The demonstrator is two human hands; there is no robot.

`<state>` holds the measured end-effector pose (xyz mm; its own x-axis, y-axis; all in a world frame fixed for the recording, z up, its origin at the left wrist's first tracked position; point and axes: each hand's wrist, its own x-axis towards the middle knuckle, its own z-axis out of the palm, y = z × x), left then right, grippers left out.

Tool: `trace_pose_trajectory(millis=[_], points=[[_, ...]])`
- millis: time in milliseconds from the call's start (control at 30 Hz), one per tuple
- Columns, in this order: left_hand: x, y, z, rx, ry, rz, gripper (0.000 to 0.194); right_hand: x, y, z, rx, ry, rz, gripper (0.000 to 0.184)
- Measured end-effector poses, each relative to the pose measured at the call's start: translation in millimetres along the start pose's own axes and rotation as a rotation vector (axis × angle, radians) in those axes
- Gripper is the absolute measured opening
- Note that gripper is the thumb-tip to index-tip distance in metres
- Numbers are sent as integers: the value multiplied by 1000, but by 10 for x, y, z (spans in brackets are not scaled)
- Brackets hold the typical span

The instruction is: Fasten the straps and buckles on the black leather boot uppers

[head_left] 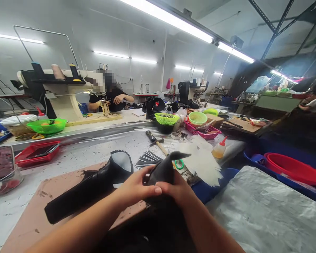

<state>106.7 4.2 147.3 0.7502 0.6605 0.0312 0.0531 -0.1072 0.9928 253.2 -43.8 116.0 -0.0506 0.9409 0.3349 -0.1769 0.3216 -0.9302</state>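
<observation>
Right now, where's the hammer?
Head view, near centre: the hammer lies on the table, beyond the hand-held black piece, with the fan of dark strips to its near left and a pale roll to its right.

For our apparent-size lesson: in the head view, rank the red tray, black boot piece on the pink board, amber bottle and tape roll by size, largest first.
1. Black boot piece
2. Red tray
3. Amber bottle
4. Tape roll

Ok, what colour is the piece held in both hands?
The held piece is black, with no pattern showing; seen in the head view.
</observation>
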Motion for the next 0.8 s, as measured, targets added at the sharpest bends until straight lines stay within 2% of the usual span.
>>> trace_pose_trajectory(millis=[67, 133, 200, 267, 333, 400, 433, 500, 533, 567, 600, 667, 733, 767, 800], points=[[16, 57, -102, 49, 28, 50, 89, -43, -53, 50, -127, -95, -14, 36], [14, 128, -157, 148, 9, 87, 86, -66, -105, 115, -327, -224, -22, 33], [-11, 216, -155, 314, -35, 95, 64, -69, -142, 190, -469, -350, -63, 26], [-52, 301, -122, 377, -19, 73, 35, -66, -144, 266, -479, -402, -125, 29], [-96, 360, -101, 288, 78, 68, 24, -81, -106, 332, -430, -376, -120, 39], [-131, 381, -124, 148, 186, 100, 26, -133, -51, 374, -476, -371, -64, 45], [-146, 380, -154, 94, 223, 114, 29, -175, -34, 378, -565, -420, -34, 43], [-176, 372, -241, 53, 273, 120, 33, -279, -56, 337, -805, -610, -20, 37], [-196, 372, -292, 69, 278, 114, 33, -331, -104, 287, -894, -685, -52, 35], [-221, 379, -341, 101, 273, 111, 33, -373, -175, 216, -932, -698, -127, 31], [-252, 396, -385, 140, 257, 111, 31, -398, -264, 129, -922, -631, -243, 25], [-330, 456, -450, 204, 202, 111, 28, -382, -464, -71, -849, -314, -528, 19], [-413, 536, -486, 209, 157, 100, 25, -289, -632, -238, -938, -43, -745, 34], [-449, 573, -497, 192, 144, 95, 23, -234, -693, -283, -1022, -2, -805, 40], [-478, 601, -508, 174, 137, 91, 22, -186, -739, -294, -1110, -23, -835, 43]])
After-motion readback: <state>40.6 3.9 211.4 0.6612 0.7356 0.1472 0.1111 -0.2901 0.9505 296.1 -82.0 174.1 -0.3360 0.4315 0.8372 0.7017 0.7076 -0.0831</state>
